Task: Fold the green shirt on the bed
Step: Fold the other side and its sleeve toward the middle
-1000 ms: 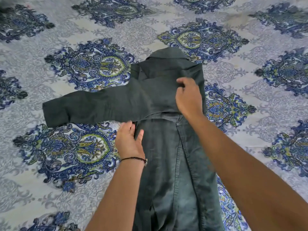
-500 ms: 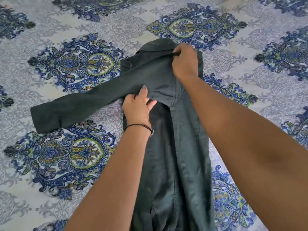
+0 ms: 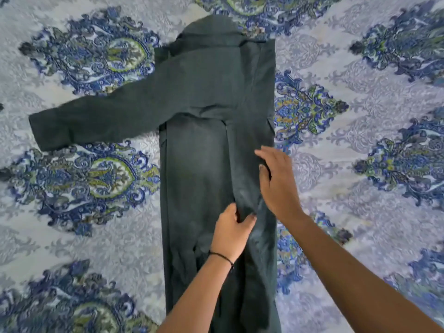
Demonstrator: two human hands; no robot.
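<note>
Bedspread [image 3: 360,164] in pale grey, patterned with blue and green medallions, was seen beneath the green shirt [image 3: 197,169] and out past it on every side. The green shirt was laid lengthwise on that cloth, with its collar [image 3: 211,30] at the far end and its hem end cut off by the near edge of the view. The body of the shirt was narrowed to a long strip, one side folded inward along a straight lengthwise edge. One sleeve [image 3: 96,118] was stretched across the shirt's chest and out beyond the shirt on the person's left, its cuff rested on the bedspread. The right hand [image 3: 278,183] was laid on the right side of the shirt, about halfway down its length, with the fingers straight, loosely together and pointed toward the collar. The left hand [image 3: 230,234] was set just beside it, nearer the shirt's hem, and a small ridge of the shirt's fabric was pinched between its thumb and fingers. A thin black bracelet [image 3: 221,257] was worn at the left wrist, over the shirt's lower half.
</note>
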